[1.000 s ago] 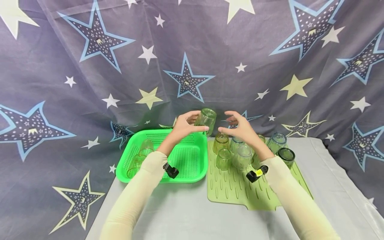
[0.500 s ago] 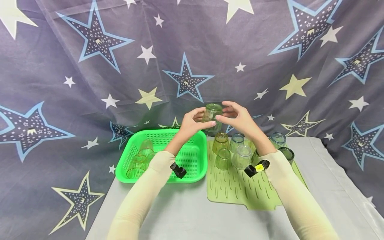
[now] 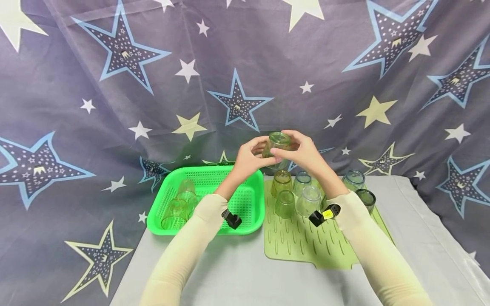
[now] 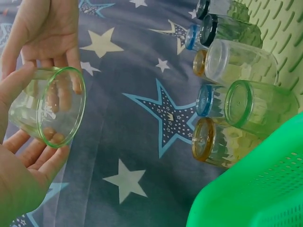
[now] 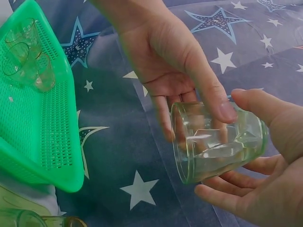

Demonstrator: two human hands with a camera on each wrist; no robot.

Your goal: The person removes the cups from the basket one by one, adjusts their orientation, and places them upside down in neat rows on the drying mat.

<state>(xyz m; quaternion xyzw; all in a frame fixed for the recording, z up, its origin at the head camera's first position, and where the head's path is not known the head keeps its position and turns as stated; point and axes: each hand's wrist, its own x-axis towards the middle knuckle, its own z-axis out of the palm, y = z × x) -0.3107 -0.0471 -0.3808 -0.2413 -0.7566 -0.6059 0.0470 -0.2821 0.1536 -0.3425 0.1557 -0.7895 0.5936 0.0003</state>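
A clear, green-tinted drinking glass (image 3: 276, 159) is held in the air, base up and mouth down, above the gap between basket and mat. From its left side my left hand (image 3: 249, 158) grips it, thumb and fingers around the lower part near the mouth. Higher up, close to the base, my right hand (image 3: 304, 152) holds the same glass from the right. Both hands curl around the glass (image 5: 218, 144) in the right wrist view. Its green rim (image 4: 84, 101) faces the camera in the left wrist view.
Left on the table, a green plastic basket (image 3: 206, 231) has several clear glasses (image 3: 175, 212) at its left end. On the right, a green ribbed mat (image 3: 291, 246) bears several upside-down glasses, among them an amber one (image 3: 281, 182) and a dark one (image 3: 366, 199). A star-patterned curtain (image 3: 153, 106) hangs behind.
The glass has moved right and slightly up in my left hand. My right hand, apart from it one second ago, has closed around it.
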